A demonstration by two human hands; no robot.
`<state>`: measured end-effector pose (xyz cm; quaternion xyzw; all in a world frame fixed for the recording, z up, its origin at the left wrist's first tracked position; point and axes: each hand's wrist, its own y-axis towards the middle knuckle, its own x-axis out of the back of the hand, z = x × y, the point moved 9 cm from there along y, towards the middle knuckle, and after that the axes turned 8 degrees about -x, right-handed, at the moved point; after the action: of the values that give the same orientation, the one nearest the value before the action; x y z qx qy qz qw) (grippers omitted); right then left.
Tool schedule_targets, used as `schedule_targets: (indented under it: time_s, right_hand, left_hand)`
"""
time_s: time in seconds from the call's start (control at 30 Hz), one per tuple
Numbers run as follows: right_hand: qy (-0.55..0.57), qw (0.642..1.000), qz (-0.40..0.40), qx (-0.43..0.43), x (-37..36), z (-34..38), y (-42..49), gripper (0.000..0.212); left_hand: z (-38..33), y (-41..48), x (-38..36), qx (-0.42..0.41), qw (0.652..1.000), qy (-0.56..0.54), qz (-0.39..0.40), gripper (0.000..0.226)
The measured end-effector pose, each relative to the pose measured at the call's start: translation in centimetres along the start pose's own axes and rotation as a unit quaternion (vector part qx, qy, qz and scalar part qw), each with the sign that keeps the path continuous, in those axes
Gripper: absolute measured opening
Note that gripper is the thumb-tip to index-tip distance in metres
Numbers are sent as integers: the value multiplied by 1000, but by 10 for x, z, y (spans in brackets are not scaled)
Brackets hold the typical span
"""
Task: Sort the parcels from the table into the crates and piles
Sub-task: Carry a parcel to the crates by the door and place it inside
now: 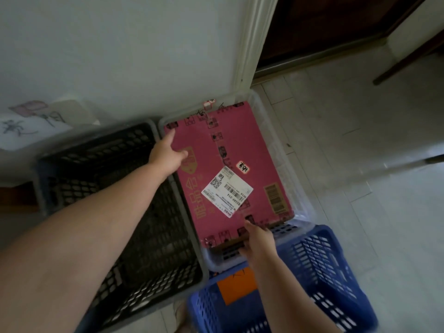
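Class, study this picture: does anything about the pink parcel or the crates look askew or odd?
Yes. The white shipping label sits crooked on the pink parcel, turned against its edges. The parcel nearly fills the clear crate, held by the left hand and right hand.

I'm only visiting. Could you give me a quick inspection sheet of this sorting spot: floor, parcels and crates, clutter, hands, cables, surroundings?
Surface: pale tiled floor; the crates stand on it.
Job's things: pink parcel with a white shipping label lies across the opening of the clear crate; black crate to its left, no parcel visible inside; blue crate nearer, with an orange tag.
Clutter: nothing seen.
Hands: left hand holds the parcel's left edge, thumb on top; right hand grips its near edge.
Cables: nothing seen.
Surroundings: white wall, door frame, flowered cloth at left.
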<state>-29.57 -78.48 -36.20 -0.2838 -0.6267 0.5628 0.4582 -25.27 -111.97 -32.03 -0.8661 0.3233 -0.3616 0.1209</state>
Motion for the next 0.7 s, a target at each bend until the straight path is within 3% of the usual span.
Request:
schedule_targets:
  time_s: [0.13, 0.23, 0.37, 0.47, 0.57, 0.7]
  right_hand:
    - [6, 998, 22, 56, 12, 14, -70, 44]
    - [17, 995, 32, 92, 23, 27, -138, 34]
    - [44, 990, 30, 128, 38, 38, -229, 44]
    - [58, 984, 41, 163, 47, 39, -285, 36]
    - [22, 969, 51, 242, 55, 40, -334, 34]
    - [32, 936, 123, 328, 69, 19, -401, 37]
  left_hand:
    - [-33, -63, 26, 5, 1000, -10, 5, 71]
    - [-64, -114, 54, 8, 999, -30, 12, 70]
    - [-109, -181, 96, 11, 997, -81, -2, 68]
    - [-137, -225, 120, 12, 989, -146, -18, 64]
    - [-160, -268, 141, 9, 978, -208, -26, 62]
    - [-194, -335, 175, -43, 965, -256, -36, 52]
